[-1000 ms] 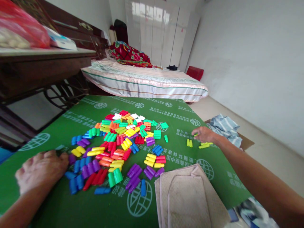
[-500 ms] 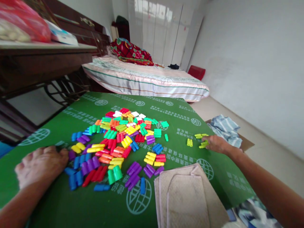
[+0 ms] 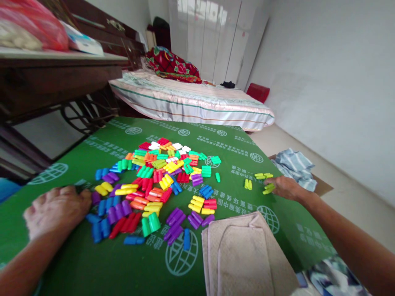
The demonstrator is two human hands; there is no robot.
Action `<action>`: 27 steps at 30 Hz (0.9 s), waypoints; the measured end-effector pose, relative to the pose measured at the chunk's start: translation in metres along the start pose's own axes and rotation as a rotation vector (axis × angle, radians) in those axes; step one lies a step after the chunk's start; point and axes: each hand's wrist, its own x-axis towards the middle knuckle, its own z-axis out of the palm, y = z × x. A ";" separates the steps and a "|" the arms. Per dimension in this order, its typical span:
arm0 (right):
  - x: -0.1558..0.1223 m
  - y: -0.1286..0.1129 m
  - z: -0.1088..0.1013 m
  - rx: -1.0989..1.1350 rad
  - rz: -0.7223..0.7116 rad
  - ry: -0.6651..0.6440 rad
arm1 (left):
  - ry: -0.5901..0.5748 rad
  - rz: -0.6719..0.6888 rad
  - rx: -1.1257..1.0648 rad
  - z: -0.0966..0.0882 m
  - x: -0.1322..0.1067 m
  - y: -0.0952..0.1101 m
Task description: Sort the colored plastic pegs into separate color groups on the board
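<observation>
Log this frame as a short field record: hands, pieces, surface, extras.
surface: green mat with printed globes
pile: mixed-colour plastic pieces, mid mat
left hand: palm down at pile's left edge, by purple and blue pieces
right hand: at a lime piece, apart from the pile
grip: unclear for both hands
extras: folded towel, near edge

Two hands are in view, one left hand (image 3: 57,209) and one right hand (image 3: 285,188), over one green table cover (image 3: 234,148) that bears one folded towel (image 3: 247,255). The one heap of plastic pieces (image 3: 157,185) holds too many to count surely, in at least seven colours: red, orange, yellow, green, blue, purple and white. Apart from it lie one single green piece (image 3: 217,177) and three small lots of lime pieces (image 3: 247,184), and beyond are one bed (image 3: 191,105) and one striped cloth (image 3: 294,162).
</observation>
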 end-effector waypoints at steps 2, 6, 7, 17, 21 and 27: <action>0.002 -0.008 -0.005 -0.024 0.000 -0.021 | 0.006 0.002 0.012 0.002 0.001 -0.001; 0.011 -0.038 -0.014 -0.005 -0.057 -0.013 | 0.020 0.011 0.029 0.002 0.000 -0.001; 0.014 -0.046 -0.016 -0.002 -0.076 -0.008 | 0.023 0.013 0.024 0.001 0.000 -0.001; 0.031 -0.061 -0.019 -0.016 -0.148 -0.068 | -0.024 0.002 0.013 0.000 -0.001 0.000; 0.029 -0.050 -0.019 -0.004 -0.166 -0.096 | -0.008 0.008 0.013 0.002 0.000 -0.001; 0.024 -0.030 -0.018 0.267 -0.069 -0.064 | 0.001 0.014 0.040 0.008 0.005 -0.004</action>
